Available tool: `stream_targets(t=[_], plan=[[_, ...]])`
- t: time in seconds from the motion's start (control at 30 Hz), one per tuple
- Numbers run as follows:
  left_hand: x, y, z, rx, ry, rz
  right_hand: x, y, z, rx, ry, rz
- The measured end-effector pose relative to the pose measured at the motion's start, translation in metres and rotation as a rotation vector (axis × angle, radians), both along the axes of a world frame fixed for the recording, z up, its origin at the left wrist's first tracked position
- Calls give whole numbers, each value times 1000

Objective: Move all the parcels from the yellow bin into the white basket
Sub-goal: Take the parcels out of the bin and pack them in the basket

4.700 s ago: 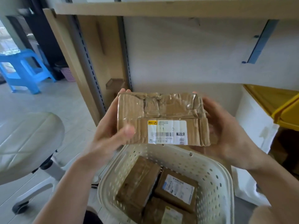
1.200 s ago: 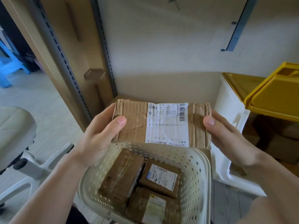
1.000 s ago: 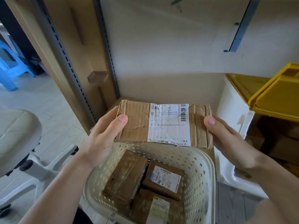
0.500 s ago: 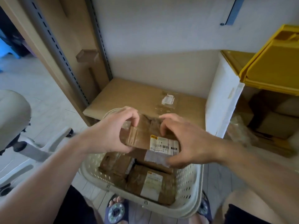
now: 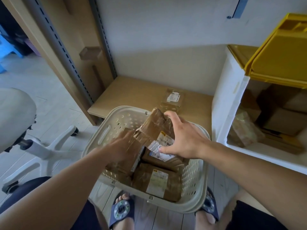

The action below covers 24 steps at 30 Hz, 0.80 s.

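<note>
- Now that we've lowered the taped parcel (image 5: 153,128) into the white basket (image 5: 106,130) at frame centre, right hand (image 5: 184,140) spreads open over it.
- Left hand (image 5: 123,146) blurred, can't tell grip; yellow bin (image 5: 274,63) next.

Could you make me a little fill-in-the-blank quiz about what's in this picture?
1. The tape-wrapped brown cardboard parcel under the person's right hand leans tilted inside the white perforated plastic ____.
2. The open bin on the right has a flipped-up lid coloured ____.
3. A small clear-wrapped packet lies on the ____ shelf board behind.
4. The person's feet wear dark blue ____.

Missing words: basket; yellow; wooden; slippers
</note>
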State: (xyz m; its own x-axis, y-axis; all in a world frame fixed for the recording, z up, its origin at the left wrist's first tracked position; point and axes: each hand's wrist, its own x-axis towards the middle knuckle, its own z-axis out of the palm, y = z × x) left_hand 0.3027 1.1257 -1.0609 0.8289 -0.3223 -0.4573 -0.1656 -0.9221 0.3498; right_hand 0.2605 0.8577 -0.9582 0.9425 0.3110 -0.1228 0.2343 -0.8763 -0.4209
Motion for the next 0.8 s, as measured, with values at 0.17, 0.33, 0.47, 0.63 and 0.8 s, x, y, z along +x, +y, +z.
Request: stream_targets(t=[0.17,0.33,0.47,0.63,0.8], plan=[[-23,-25,-48,295,86,232,6,0,-6,46,17,-98],[-25,-39,-58,352,-24,304,11,-3,-6,28,66,-145],[-9,-23,-62,341,-74,308,19,-9,-13,-11,104,-131],[-6,-28,-69,495,-92,263,28,-13,-34,-122,216,4],[-7,-29,-64,415,-21,292,38,3,-75,-357,230,168]])
